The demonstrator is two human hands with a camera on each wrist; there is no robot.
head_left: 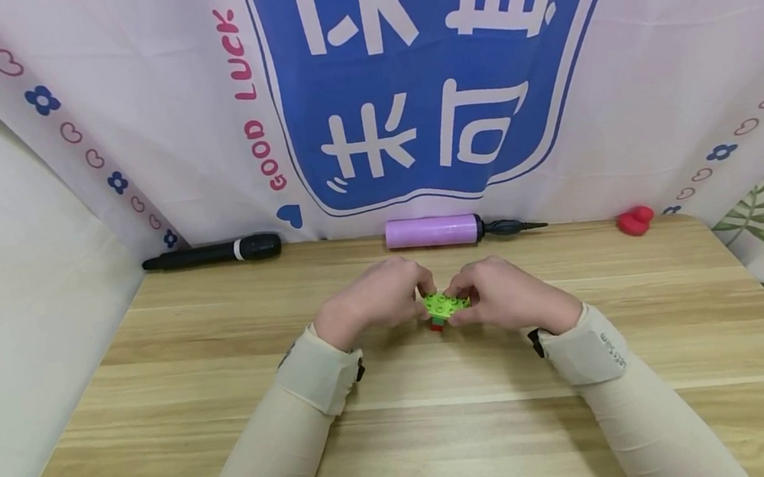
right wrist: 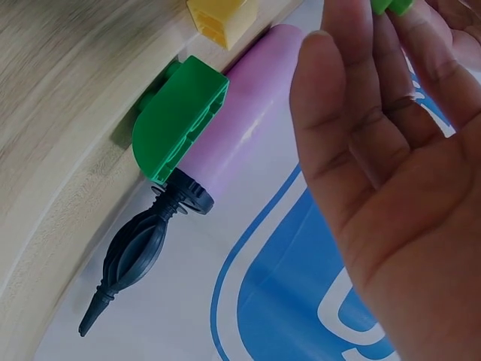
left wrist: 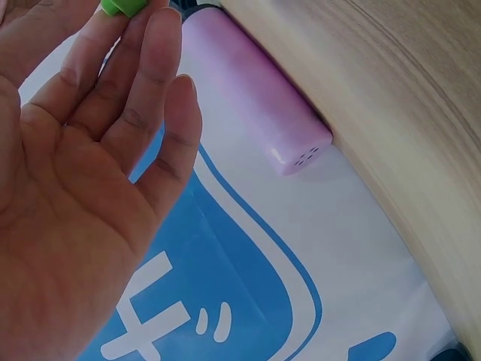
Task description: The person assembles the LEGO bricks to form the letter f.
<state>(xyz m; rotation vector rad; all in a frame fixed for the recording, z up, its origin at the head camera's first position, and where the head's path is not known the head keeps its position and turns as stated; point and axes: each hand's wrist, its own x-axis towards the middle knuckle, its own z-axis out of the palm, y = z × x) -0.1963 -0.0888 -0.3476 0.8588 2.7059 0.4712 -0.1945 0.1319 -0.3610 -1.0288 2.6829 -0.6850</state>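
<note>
Both hands meet over the middle of the table (head_left: 402, 451), toward its far edge, at a lime-green studded toy brick (head_left: 441, 306) that lies between them with its studs facing up. The left hand (head_left: 381, 296) pinches its left end, and the right hand (head_left: 504, 292) grips its right end with curled fingers. Beneath the lime piece a darker green block (head_left: 438, 321) and a small red block (head_left: 437, 328) show; whether the red one touches the table I cannot tell. In the wrist views only a bit of bright green shows at the fingertips, and the outer fingers of each hand extend loosely. The right wrist view also shows a green brick with a rounded end (right wrist: 180, 120) and, near it, a yellow brick (right wrist: 223, 20), both overlapping the table side of a purple hand pump (head_left: 431, 232) in that view. The pump lies along the far edge of the table, its ribbed black nozzle (head_left: 508, 227) pointing right. To its left, well apart, lies a black tapered object with a white band (head_left: 211, 253); a small red rounded object (head_left: 635, 221) sits near the far right corner. Behind hangs a white cloth (head_left: 201, 156) with a blue panel bearing white characters.
</note>
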